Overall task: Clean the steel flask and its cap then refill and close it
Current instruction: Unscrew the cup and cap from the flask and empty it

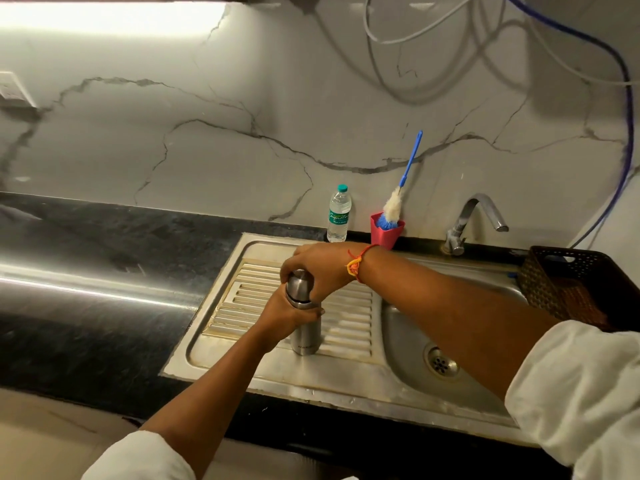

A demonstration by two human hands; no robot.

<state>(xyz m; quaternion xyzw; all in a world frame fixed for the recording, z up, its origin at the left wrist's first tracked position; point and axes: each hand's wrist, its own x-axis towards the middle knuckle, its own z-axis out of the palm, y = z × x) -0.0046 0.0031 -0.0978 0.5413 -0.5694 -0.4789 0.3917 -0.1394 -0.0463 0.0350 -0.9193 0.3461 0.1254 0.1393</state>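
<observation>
- A home kitchen is showing here: a steel sink (405, 348) with a ribbed drainboard (346, 327) is sitting in a dark stone counter (86, 271) across mid-frame.
- A curved tap (474, 216) is standing at centre right against a marble-look backsplash (207, 116).
- A bottle brush (398, 199) is leaning in a red holder (384, 233) beside a plastic water bottle (337, 216), just above centre.

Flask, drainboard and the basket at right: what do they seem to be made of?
Flask: brushed steel, grey satin sheen with soft highlights.
Drainboard: stainless steel sheet, pressed ribs, reflective, yellowish staining at the edges.
Basket: likely dark brown moulded plastic, judging by its regular perforated wall; woven cane is possible.
</observation>
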